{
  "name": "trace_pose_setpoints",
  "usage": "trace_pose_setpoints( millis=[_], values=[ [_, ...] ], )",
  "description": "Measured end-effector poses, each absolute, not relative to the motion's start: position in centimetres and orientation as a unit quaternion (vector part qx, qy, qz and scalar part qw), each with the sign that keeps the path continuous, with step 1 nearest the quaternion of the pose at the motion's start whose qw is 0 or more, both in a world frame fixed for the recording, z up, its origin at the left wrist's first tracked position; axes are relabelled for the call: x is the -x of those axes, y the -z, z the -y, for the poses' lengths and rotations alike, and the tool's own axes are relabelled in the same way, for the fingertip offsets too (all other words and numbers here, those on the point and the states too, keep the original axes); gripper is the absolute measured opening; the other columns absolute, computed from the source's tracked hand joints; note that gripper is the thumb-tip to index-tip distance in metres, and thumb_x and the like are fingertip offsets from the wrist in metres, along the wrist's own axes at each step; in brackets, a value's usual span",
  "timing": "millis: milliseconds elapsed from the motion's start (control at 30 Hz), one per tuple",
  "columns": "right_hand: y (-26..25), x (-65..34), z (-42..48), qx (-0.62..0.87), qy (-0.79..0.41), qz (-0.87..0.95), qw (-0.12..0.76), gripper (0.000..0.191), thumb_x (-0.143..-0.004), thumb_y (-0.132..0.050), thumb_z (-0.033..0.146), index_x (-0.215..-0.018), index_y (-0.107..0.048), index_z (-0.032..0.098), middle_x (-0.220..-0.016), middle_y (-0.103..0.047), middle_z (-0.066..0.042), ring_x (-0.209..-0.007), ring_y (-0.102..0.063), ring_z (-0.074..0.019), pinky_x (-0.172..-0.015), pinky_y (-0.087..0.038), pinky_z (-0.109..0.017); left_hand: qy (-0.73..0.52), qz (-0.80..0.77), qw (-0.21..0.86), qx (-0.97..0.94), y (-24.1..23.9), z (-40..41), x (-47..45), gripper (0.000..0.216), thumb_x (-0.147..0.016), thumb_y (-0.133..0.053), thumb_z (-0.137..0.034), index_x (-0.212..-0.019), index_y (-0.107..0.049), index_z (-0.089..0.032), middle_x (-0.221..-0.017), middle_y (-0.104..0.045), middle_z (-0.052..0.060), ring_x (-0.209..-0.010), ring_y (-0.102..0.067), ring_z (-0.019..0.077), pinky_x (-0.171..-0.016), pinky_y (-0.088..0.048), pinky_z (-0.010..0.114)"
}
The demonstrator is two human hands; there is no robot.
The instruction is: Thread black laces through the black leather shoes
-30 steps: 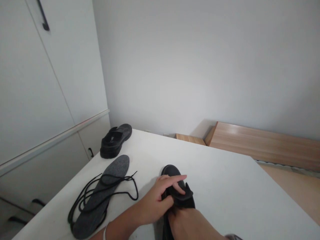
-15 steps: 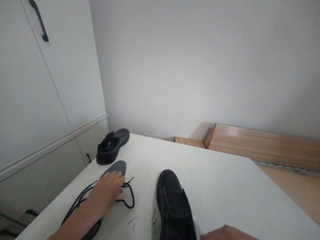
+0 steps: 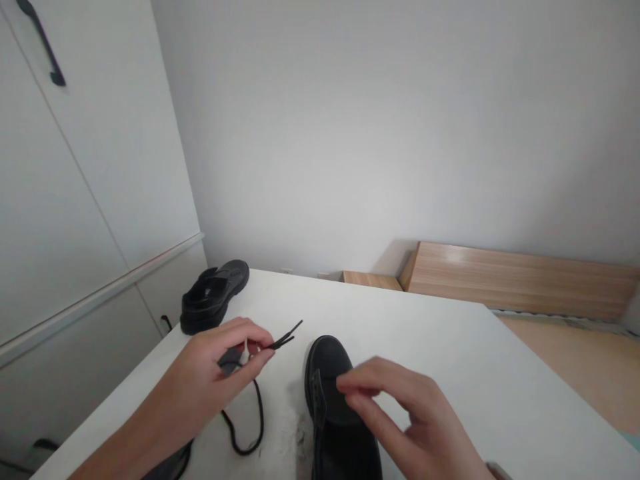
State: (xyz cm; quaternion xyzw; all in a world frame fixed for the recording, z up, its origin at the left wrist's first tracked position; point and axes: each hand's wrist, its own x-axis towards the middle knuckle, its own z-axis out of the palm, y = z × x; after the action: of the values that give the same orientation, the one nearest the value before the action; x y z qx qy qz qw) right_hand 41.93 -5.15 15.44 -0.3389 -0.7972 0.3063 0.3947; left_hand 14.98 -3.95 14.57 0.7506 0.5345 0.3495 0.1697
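My left hand (image 3: pixel 215 373) pinches the end of a black shoelace (image 3: pixel 277 342) between thumb and fingers, lifted above the white table (image 3: pixel 450 373). The lace loops down and trails under my forearm (image 3: pixel 245 443). A black shoe (image 3: pixel 327 373) lies in front of me, toe pointing away. My right hand (image 3: pixel 400 413) hovers over the shoe's opening with fingers curled toward each other, holding nothing I can see. A grey insole (image 3: pixel 229 360) lies mostly hidden behind my left hand.
A second black shoe (image 3: pixel 213 297) sits at the table's far left corner. White cabinet doors (image 3: pixel 75 200) with black handles stand at left. A wooden bed frame (image 3: pixel 520 280) runs along the wall at right, beyond the table edge.
My left hand picked the lace end off the insole and raised it toward the shoe. My right hand came up from the bottom edge to above the shoe.
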Motion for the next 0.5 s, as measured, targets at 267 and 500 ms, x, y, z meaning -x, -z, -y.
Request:
trace_pose_setpoints(
  millis=[267, 500],
  values=[
    [-18.2, -38.2, 4.0, 0.256, -0.360, 0.676, 0.589, 0.006, -0.087, -0.072, 0.018, -0.087, -0.075, 0.023, -0.081, -0.068, 0.000, -0.070, -0.064, -0.0114, -0.062, -0.053, -0.021, -0.444, -0.371, 0.208, -0.788, -20.4, 4.9, -20.8, 0.011, -0.087, -0.067, -0.021, -0.076, -0.068, -0.022, -0.077, -0.070, -0.002, -0.073, -0.065, 0.0128, -0.069, -0.049, 0.020],
    [-20.4, -44.9, 1.9, 0.228, -0.460, 0.470, 0.717, 0.016, -0.088, -0.073, 0.036, -0.087, -0.065, 0.023, -0.080, -0.063, 0.002, -0.076, -0.064, -0.0112, -0.077, -0.059, -0.027, -0.633, -0.350, 0.404, -0.560, -19.7, 2.8, -18.3, 0.013, -0.089, -0.067, -0.034, -0.094, -0.064, -0.022, -0.085, -0.071, 0.001, -0.069, -0.064, 0.0150, -0.059, -0.052, 0.023]
  ],
)
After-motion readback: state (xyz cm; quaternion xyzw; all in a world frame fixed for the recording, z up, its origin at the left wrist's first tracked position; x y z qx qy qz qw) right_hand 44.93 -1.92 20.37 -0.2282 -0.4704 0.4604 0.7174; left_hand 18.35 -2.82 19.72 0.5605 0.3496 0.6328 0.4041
